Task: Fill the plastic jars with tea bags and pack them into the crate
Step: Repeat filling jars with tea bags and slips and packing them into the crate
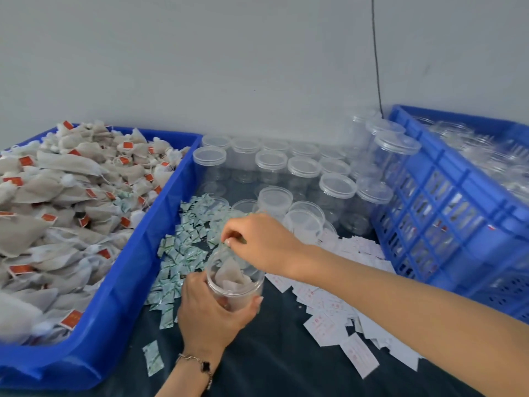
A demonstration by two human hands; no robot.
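My left hand (210,310) grips a clear plastic jar (235,282) from below, tilted toward me, with beige tea bags inside it. My right hand (257,242) hovers over the jar's mouth, its fingertips pinching a small green-and-white sachet. A blue tray (120,282) on the left is heaped with tea bags (57,196) carrying red tags. Several empty lidded jars (303,179) stand at the back of the table. The blue slatted crate (446,213) on the right holds more clear jars.
Green-and-white sachets (183,247) lie scattered beside the tray. White paper slips with red print (337,319) are spread over the dark tablecloth (272,365) at the right. A grey wall and a black cable (376,53) stand behind.
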